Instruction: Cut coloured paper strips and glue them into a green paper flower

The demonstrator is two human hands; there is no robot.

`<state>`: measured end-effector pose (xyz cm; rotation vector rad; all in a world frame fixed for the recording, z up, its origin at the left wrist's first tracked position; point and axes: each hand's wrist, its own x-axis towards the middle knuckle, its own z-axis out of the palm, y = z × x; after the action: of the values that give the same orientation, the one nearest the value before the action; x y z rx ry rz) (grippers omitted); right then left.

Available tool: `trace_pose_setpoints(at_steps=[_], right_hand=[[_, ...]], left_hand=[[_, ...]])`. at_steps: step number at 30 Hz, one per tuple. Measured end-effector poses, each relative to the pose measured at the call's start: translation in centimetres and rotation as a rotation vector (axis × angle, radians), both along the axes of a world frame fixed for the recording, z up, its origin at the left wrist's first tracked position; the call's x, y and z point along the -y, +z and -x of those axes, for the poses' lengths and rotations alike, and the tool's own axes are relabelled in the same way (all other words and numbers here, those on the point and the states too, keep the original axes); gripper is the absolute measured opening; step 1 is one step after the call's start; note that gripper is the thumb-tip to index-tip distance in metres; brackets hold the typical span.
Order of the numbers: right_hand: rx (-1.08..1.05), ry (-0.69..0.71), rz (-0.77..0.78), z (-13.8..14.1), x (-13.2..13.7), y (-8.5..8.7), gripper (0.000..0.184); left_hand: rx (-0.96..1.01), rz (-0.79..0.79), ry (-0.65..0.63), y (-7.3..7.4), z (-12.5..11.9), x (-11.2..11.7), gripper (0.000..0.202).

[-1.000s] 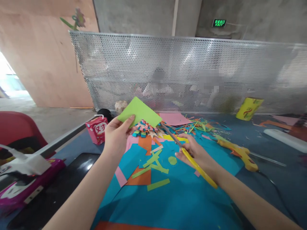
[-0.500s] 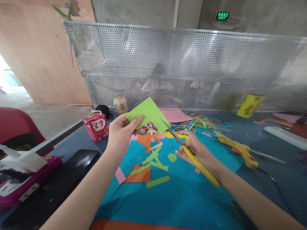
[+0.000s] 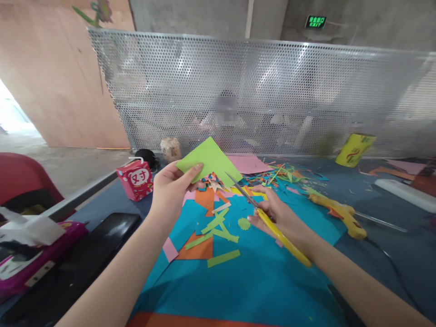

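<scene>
A piece of light green paper (image 3: 211, 156) is pinched between the thumb and fingers of my left hand (image 3: 173, 188), held up above the table. My right hand (image 3: 277, 213) grips a pair of yellow-handled scissors (image 3: 279, 236). The metal blades reach up and left, and their tip lies over the paper's lower right part. Below both hands, light green paper strips (image 3: 223, 259) and a small round green cutout (image 3: 244, 224) rest on large blue paper (image 3: 259, 281). Orange paper (image 3: 199, 247) and a pink scrap (image 3: 170, 250) lie there too.
A red drink carton (image 3: 135, 179) and a black phone (image 3: 98, 245) sit left, near a purple power strip (image 3: 68, 240). To the right lie a yellow glue gun (image 3: 340, 213) with its cord and a yellow can (image 3: 356, 150). A perforated metal screen (image 3: 190, 91) stands behind; a person sits beyond it.
The scissors and right hand have shifted slightly left, and the blades look closer together over the paper. The left hand keeps its hold on the paper.
</scene>
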<state>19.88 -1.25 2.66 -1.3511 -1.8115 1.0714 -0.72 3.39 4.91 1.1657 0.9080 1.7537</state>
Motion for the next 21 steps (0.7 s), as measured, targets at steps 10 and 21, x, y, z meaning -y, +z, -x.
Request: trace_pose_setpoints(at_steps=[10, 21], right_hand=[[0.007, 0.018, -0.045, -0.02, -0.16, -0.25, 0.057], [0.011, 0.022, -0.036, -0.11, -0.02, -0.20, 0.062]], left_hand=[[0.016, 0.003, 0.000, -0.01, -0.04, -0.03, 0.018], [0.016, -0.005, -0.012, 0.02, -0.04, 0.00, 0.016]])
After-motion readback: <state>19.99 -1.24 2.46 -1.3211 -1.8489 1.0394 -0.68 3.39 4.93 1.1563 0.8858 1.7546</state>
